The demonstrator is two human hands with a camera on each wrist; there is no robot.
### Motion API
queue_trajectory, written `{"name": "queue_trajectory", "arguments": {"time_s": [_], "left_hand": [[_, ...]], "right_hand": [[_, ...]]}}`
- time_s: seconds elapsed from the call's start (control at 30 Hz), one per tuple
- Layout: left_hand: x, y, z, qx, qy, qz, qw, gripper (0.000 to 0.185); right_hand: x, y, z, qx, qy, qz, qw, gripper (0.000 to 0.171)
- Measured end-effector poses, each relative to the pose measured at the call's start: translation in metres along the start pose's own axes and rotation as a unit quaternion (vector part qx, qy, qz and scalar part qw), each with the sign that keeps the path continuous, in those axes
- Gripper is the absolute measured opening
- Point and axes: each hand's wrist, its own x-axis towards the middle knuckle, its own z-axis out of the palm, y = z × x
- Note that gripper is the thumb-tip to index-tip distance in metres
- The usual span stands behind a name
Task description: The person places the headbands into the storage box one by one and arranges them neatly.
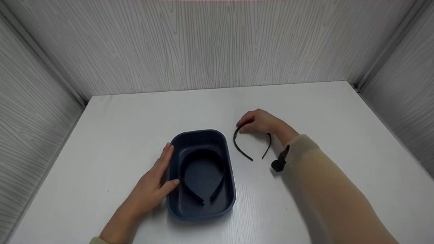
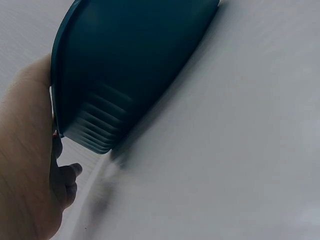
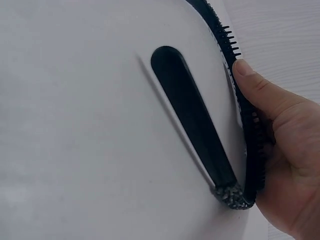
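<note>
- On the table (image 1: 322,112), a black headband (image 1: 242,148) is gripped at its arch by the right hand (image 1: 261,122), fingers curled round it, just right of the box (image 1: 230,176).
- The box, already holding one headband (image 1: 203,176), is steadied by the left hand (image 1: 152,186), fingers flat against its side.
- The pickup step seems in hand; a lift over the rim is called for.

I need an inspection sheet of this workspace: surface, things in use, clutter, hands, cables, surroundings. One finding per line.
Surface: white table, bare where visible.
Things in use: dark blue tub holding one black headband; second headband on the table to its right.
Clutter: nothing seen.
Hands: left hand rests flat against the tub's side; right hand grips the second headband's top.
Cables: nothing seen.
Surroundings: grey wood-grain walls on three sides.
</note>
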Motion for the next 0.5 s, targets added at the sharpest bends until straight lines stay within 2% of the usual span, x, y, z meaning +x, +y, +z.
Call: {"name": "queue_trajectory", "arguments": {"time_s": [0.5], "left_hand": [[0.0004, 0.0006, -0.0015, 0.004, -0.002, -0.007, 1.0000, 0.089]], "right_hand": [[0.0007, -0.0003, 0.0016, 0.002, 0.012, -0.013, 1.000, 0.019]]}}
